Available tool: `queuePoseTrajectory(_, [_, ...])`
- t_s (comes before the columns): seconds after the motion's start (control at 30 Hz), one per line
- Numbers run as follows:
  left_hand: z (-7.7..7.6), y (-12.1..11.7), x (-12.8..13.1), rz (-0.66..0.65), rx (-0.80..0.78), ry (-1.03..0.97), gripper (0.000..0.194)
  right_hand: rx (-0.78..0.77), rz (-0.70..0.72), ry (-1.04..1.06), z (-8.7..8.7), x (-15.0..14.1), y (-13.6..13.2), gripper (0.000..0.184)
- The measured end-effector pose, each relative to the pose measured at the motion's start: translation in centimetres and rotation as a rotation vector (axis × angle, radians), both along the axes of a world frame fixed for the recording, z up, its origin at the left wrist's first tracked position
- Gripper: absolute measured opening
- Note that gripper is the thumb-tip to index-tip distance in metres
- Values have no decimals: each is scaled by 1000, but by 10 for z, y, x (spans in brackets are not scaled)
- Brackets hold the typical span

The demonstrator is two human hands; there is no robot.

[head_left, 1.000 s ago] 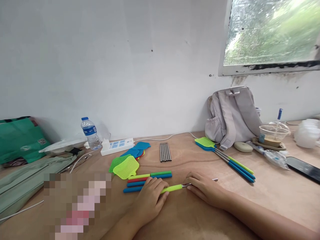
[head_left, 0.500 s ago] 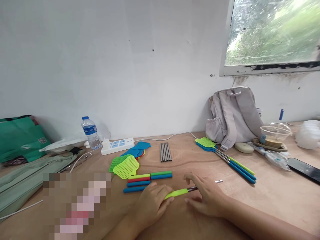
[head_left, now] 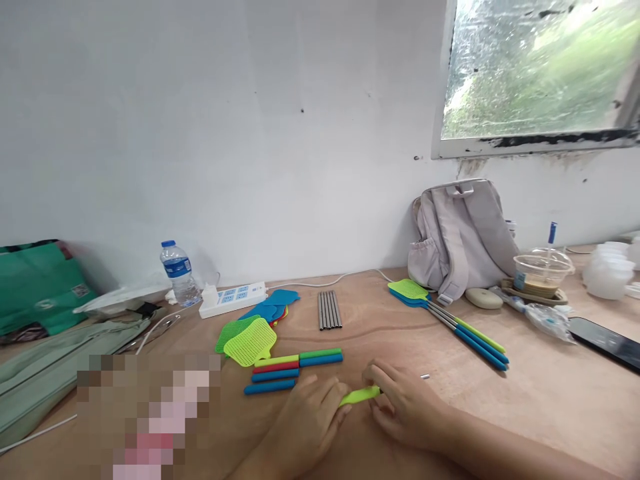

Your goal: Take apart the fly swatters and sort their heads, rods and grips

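Note:
My left hand (head_left: 313, 417) is closed round one end of a yellow-green fly swatter handle (head_left: 361, 396). My right hand (head_left: 407, 407) pinches the metal rod (head_left: 425, 377) where it meets that handle; most of the rod is hidden by the fingers, and its tip shows beyond them. Loose blue, red, yellow and green handles (head_left: 320, 359) lie just past my left hand. Behind them are a yellow-green swatter head (head_left: 250, 342) and blue heads (head_left: 270, 308). Several metal rods (head_left: 330, 311) lie side by side at the middle.
Swatters with blue and yellow-green handles (head_left: 477, 343) lie to the right. Behind stand a grey backpack (head_left: 455, 240), a plastic cup (head_left: 543, 275) and a phone (head_left: 607, 343). On the left are a water bottle (head_left: 177, 270), a power strip (head_left: 233, 300) and a green bag (head_left: 45, 287).
My right hand's fingers have closed on the rod beside the handle, and less of the rod shows. My left hand keeps its hold. The view has shifted slightly.

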State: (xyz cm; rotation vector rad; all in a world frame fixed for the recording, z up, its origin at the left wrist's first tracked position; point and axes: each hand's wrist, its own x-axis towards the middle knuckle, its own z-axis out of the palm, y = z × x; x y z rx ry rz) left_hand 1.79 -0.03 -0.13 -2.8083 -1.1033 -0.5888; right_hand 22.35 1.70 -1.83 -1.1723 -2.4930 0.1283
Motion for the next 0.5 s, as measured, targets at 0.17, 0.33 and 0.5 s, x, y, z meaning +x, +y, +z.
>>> queuePoseTrajectory(0.17, [-6,8,-9,4,41,-39,16,-33,-59,-30,-5,6,13,16])
queuePoseTrajectory(0.33, [-2,1,-3,46,-112,-98,15,36,-176,-63,-13,1,11,21])
queuePoseTrajectory(0.5, [-1,-5,2,67,-308,-179,14,1,-194,-27,-11,-2,7,29])
